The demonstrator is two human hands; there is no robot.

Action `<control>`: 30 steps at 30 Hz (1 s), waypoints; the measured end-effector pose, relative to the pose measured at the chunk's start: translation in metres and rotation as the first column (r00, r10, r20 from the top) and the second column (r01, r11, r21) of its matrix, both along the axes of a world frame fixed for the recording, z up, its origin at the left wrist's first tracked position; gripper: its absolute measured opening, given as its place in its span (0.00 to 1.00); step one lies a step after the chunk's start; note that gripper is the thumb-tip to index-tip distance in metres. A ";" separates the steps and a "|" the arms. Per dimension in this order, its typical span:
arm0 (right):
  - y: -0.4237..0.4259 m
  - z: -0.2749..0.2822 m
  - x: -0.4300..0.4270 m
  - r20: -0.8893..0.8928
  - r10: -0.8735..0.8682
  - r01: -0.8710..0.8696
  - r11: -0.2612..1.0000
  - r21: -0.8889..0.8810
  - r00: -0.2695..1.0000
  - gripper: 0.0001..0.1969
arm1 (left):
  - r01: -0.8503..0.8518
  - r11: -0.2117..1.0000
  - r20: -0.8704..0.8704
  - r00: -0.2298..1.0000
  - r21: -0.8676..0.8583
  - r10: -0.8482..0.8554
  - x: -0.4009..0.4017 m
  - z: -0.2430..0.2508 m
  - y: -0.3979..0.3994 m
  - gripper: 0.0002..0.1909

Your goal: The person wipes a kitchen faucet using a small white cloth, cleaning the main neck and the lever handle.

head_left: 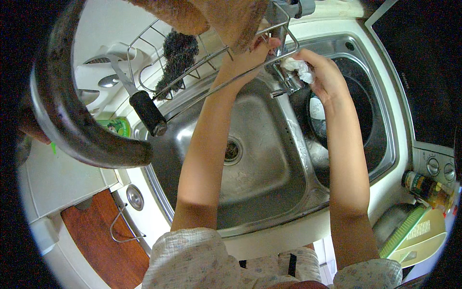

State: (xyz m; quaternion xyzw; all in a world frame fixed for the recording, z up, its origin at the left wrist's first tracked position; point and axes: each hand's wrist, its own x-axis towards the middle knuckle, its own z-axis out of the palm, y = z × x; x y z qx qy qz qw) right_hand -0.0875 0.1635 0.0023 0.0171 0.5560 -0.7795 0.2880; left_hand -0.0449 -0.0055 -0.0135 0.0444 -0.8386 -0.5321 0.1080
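My right hand (325,72) is closed around a crumpled white cloth or tissue (299,68), beside the metal faucet (287,86) between the two basins of a stainless steel sink (252,180). My left hand (256,54) reaches up to the faucet's upper part, behind the wire rack (231,81); its fingers are partly hidden by the wires, so I cannot tell whether it grips anything. Below my arms lies the left basin with its round drain (232,151). Dark round cookware (361,97) and a shiny, rounded object (317,112) sit in the right basin.
A dark scouring pad (178,54) hangs in the wire rack, near a black-handled utensil (148,112) and spoons (108,81). A large curved dark object (90,144) looms at upper left. Bottles (429,188) and a green-and-cream container (415,234) stand at right, below stove knobs (433,166).
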 end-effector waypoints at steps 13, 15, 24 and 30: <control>0.020 -0.007 0.002 -0.028 0.027 -0.025 0.998 0.057 0.999 0.10 | -0.001 1.000 0.041 0.999 0.014 0.001 -0.002 0.000 0.003 0.14; 0.032 -0.002 0.013 0.000 0.006 -0.006 1.000 -0.013 1.000 0.09 | 0.007 0.994 -0.037 0.999 0.113 -0.003 0.005 0.008 0.009 0.14; 0.018 -0.010 -0.005 -0.249 0.125 -0.121 0.992 0.032 0.960 0.10 | -0.053 0.967 -0.142 0.986 0.250 0.090 0.012 0.028 0.028 0.13; 0.002 -0.019 -0.009 -0.419 0.113 -0.034 0.981 0.192 0.901 0.13 | -0.111 0.989 -0.047 0.992 0.096 0.115 0.015 0.036 0.030 0.12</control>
